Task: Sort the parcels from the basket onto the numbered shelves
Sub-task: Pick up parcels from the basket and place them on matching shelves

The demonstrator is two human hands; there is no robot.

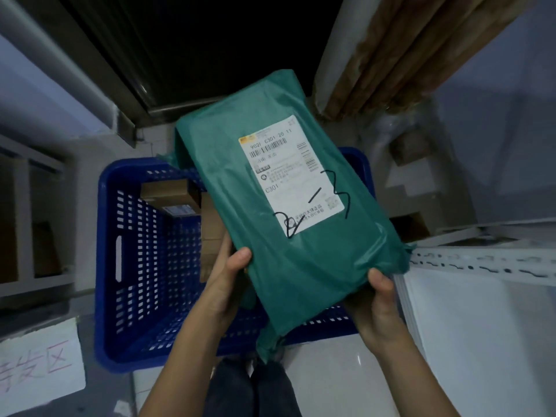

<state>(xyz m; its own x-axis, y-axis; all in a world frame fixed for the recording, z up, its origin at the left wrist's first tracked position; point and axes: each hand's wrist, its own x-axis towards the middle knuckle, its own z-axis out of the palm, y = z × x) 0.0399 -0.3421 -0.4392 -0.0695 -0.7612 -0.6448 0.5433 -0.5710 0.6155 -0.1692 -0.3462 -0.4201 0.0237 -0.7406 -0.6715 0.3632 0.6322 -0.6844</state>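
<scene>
**Two hands on one green parcel, reading the label**

Both hands hold a green parcel (288, 212) up over the blue basket (126, 266). Left hand (224, 284) grips the lower left edge, thumb on top, fingers curled underneath. Right hand (376, 305) pinches the lower right corner, thumb on the face, fingers hidden behind. Parcel is tilted, clear of the basket, not resting on anything. White label (288, 173) faces the camera; printed "C301", with a handwritten mark across it that looks like "2-3", not fully sure.

Step in hand, by my read: parcel picked, label being checked for its shelf number. Placing not yet done.

Brown boxes (171, 194) lie in the basket, so more parcels left to sort.

Next move likely calls for matching the number to a shelf and carrying the parcel there. White shelf (481, 260) sits just right of the basket; no shelf numbers readable. Bag is soft plastic, so a two-handed hold makes sense.
</scene>
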